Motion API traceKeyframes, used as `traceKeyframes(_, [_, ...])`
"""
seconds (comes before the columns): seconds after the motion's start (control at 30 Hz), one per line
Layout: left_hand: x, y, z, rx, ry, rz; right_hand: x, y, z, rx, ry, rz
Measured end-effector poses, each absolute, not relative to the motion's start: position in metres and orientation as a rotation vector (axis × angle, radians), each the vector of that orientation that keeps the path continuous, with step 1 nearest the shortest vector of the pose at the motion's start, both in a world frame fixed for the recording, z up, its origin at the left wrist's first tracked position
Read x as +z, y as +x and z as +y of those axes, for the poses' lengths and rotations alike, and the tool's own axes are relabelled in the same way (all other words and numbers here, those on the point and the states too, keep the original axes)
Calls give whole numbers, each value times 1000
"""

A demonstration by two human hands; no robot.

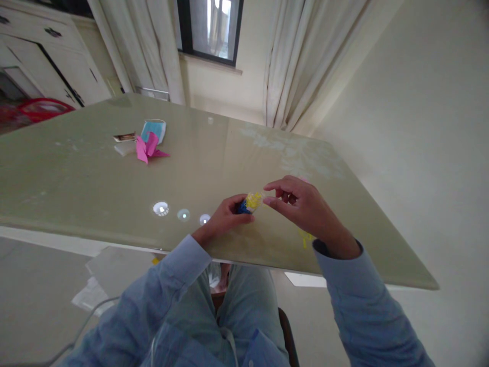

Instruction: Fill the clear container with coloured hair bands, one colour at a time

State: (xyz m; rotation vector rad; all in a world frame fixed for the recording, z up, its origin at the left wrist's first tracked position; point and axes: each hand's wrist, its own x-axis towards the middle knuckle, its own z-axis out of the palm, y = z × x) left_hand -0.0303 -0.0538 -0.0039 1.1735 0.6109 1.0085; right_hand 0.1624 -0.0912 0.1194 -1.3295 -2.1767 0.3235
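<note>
My left hand (232,215) is closed around a small clear container (251,202) with yellow bits at one end and dark blue at the other. It is tilted, its yellow end facing right, just above the table. Close by that end is my right hand (294,199). Its thumb and forefinger point toward the container with a gap between them, and the other fingers are curled. I make out nothing in that gap. Some yellow pieces (305,238) lie on the table under my right wrist. A bit of something pink (303,179) shows behind that hand, mostly hidden.
A pink folded-paper figure (150,148) lies at the far left of the glossy green table (214,168), beside a blue face mask (155,130) and a small packet (125,137). The table's right edge runs near a wall. Curtains (298,61) hang beyond.
</note>
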Motion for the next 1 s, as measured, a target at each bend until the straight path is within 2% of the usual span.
traceKeyframes(0.37, [-4,-29,-54,996,1197,586,102,150,-89,383,-1372,-2397])
traceKeyframes(0.57, [-3,-30,-54,1016,1187,631,115,167,-86,420,-1308,-2150])
traceKeyframes(0.67, [-3,-30,-54,1011,1189,662,110,183,-79,337,-1418,-2063])
traceKeyframes(0.87, [1,-31,-55,999,1164,689,63,190,-58,253,-1832,-2447])
traceKeyframes(1.0, [-1,-32,-54,1000,1193,694,44,185,-53,284,-1989,-2514])
